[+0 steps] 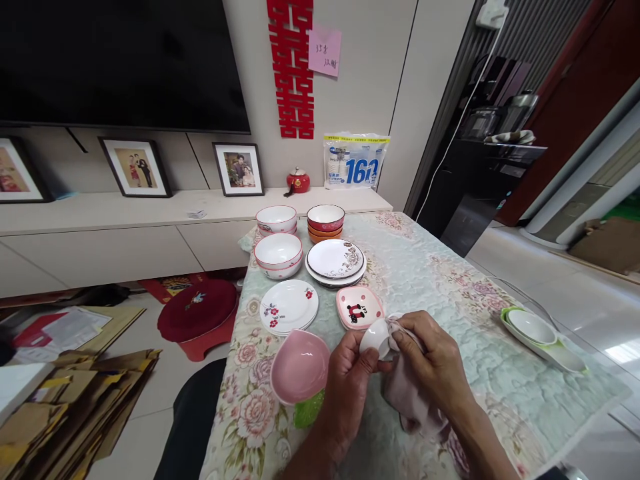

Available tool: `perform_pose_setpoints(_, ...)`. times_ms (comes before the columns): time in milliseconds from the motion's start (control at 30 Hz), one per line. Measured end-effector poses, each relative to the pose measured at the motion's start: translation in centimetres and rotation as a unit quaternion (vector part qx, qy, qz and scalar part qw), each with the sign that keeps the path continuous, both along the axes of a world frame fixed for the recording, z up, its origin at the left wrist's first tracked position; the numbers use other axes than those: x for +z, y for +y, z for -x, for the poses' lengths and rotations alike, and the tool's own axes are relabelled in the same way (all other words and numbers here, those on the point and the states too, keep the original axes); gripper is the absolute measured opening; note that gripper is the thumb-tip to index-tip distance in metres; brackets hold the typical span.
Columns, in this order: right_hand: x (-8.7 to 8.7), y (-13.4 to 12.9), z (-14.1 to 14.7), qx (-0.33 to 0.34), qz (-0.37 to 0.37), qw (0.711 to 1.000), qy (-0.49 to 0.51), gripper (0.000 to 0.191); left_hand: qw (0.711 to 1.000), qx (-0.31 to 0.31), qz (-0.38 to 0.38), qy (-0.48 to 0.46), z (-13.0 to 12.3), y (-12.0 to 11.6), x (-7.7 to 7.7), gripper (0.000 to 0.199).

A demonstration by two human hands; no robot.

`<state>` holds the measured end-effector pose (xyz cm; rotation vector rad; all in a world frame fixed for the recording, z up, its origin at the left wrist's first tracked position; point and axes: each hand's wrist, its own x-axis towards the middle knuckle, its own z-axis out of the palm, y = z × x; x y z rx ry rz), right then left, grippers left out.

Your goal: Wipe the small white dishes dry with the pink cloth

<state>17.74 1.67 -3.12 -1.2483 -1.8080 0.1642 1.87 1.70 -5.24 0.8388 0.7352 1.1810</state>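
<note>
A small white dish is gripped at its left edge between the thumb and fingers of my left hand. My right hand is closed on a greyish-pink cloth, pressing it against the dish's right side while the rest hangs below. Just behind the dish lies a pink square plate with a cartoon design. Left of my left hand sits a pink peach-shaped bowl with a green leaf. Beyond it is a stack of white flowered plates.
Farther back stand bowls with pink rims, red and orange bowls, and larger patterned plates. Green-edged white dishes lie near the right edge of the floral-covered table. A red stool and flattened cardboard are at left.
</note>
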Motion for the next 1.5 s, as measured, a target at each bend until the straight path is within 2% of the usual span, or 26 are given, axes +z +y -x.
perform_pose_setpoints(67, 0.2, -0.3, 0.4, -0.003, -0.001, 1.0, -0.006, 0.01, 1.0, -0.003, -0.01, 0.022, 0.0, 0.0, 0.0, 0.028)
perform_pose_setpoints(233, 0.7, -0.9, 1.2, 0.051, 0.032, 0.998, -0.003, 0.017, 0.993, -0.007, -0.049, 0.106, 0.1, -0.3, 0.0, 0.017)
perform_pose_setpoints(333, 0.2, -0.1, 0.2, 0.01, 0.047, 0.996, 0.078, 0.016, 0.991, -0.019, -0.052, 0.121, 0.1, -0.5, -0.1, 0.017)
perform_pose_setpoints(400, -0.2, 0.4, -0.5, -0.01, 0.091, 0.982, 0.164, 0.017, 0.995, -0.03, -0.039, 0.086, 0.1, -0.4, -0.2, 0.021)
perform_pose_setpoints(467, -0.6, 0.6, -0.8, 0.0, 0.17, 0.945, 0.28, 0.022, 0.999, -0.034, -0.017, 0.006, -0.1, -0.4, -0.2, 0.026)
perform_pose_setpoints(567, -0.8, 0.5, -0.2, 0.042, 0.291, 0.841, 0.454, 0.033, 0.993, -0.024, 0.03, -0.112, -0.3, -0.2, 0.2, 0.032)
perform_pose_setpoints(633, -0.7, 0.4, 0.5, 0.064, 0.328, 0.78, 0.529, 0.037, 0.989, -0.017, 0.047, -0.137, -0.3, -0.2, 0.5, 0.036)
perform_pose_setpoints(667, -0.7, 0.3, 0.6, 0.071, 0.332, 0.761, 0.553, 0.038, 0.989, -0.02, 0.05, -0.136, -0.2, -0.2, 0.7, 0.037)
perform_pose_setpoints(733, -0.6, 0.2, 0.6, 0.08, 0.328, 0.744, 0.577, 0.038, 0.99, -0.038, 0.051, -0.125, 0.0, -0.2, 0.9, 0.035)
perform_pose_setpoints(800, -0.6, 0.1, 0.2, 0.084, 0.328, 0.749, 0.569, 0.036, 0.99, -0.064, 0.054, -0.111, 0.1, -0.1, 1.0, 0.033)
perform_pose_setpoints(867, -0.6, 0.1, -0.5, 0.08, 0.333, 0.78, 0.523, 0.035, 0.991, -0.081, 0.052, -0.091, 0.2, -0.1, 1.0, 0.032)
perform_pose_setpoints(933, -0.6, 0.2, -0.9, 0.071, 0.317, 0.835, 0.443, 0.034, 0.993, -0.082, 0.046, -0.067, 0.2, -0.1, 0.9, 0.034)
perform_pose_setpoints(1033, -0.3, 0.2, -0.9, 0.049, 0.202, 0.937, 0.279, 0.027, 0.996, -0.06, 0.04, -0.05, 0.0, 0.0, 0.5, 0.036)
perform_pose_setpoints(1067, -0.2, 0.1, -0.6, 0.042, 0.152, 0.962, 0.222, 0.023, 0.997, -0.052, 0.036, -0.047, 0.0, 0.0, 0.3, 0.035)
perform_pose_setpoints(1133, 0.0, -0.2, 0.0, 0.042, 0.074, 0.989, 0.12, 0.022, 0.998, -0.039, 0.024, -0.03, -0.1, -0.1, 0.2, 0.03)
perform_pose_setpoints(1233, 0.2, -0.7, 0.9, 0.079, 0.043, 0.996, 0.017, 0.033, 0.999, -0.033, -0.005, 0.027, -0.1, -0.2, 0.2, 0.022)
perform_pose_setpoints(1300, 0.1, -0.7, 1.0, 0.093, 0.052, 0.994, 0.007, 0.034, 0.998, -0.024, -0.021, 0.063, -0.1, -0.3, 0.2, 0.018)
perform_pose_setpoints(1400, -0.1, -0.2, 0.4, 0.064, 0.1, 0.988, 0.1, 0.028, 0.998, -0.018, -0.015, 0.051, -0.1, -0.3, 0.1, 0.019)
perform_pose_setpoints(1500, -0.3, 0.3, -0.3, 0.044, 0.209, 0.946, 0.244, 0.034, 0.999, -0.018, 0.022, -0.045, -0.2, -0.2, 0.2, 0.029)
